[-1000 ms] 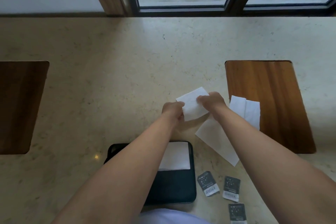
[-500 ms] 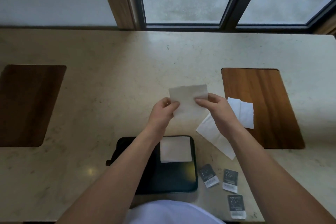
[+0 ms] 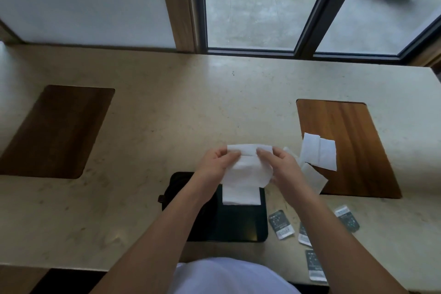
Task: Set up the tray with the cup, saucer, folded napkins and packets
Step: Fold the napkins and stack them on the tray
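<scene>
A white napkin [image 3: 248, 169] hangs above the table, its top edge folded over toward me. My left hand [image 3: 219, 162] pinches its upper left part and my right hand [image 3: 279, 164] pinches its upper right part. Below it lies a black tray [image 3: 238, 224] near the table's front edge, with one folded napkin [image 3: 241, 196] in its far right corner. More white napkins [image 3: 319, 154] lie to the right, partly on a wooden inlay. Several dark packets [image 3: 281, 224] lie right of the tray, some hidden by my right forearm. No cup or saucer is in view.
The beige stone table [image 3: 191, 107] has a wooden inlay [image 3: 353, 145] on the right and a darker one [image 3: 55, 129] on the left. A window and wall stand behind the table's far edge.
Both hands lifted the napkin off the table, drew it toward me over the tray and folded its top edge over. The camera tilted up, showing more of the window.
</scene>
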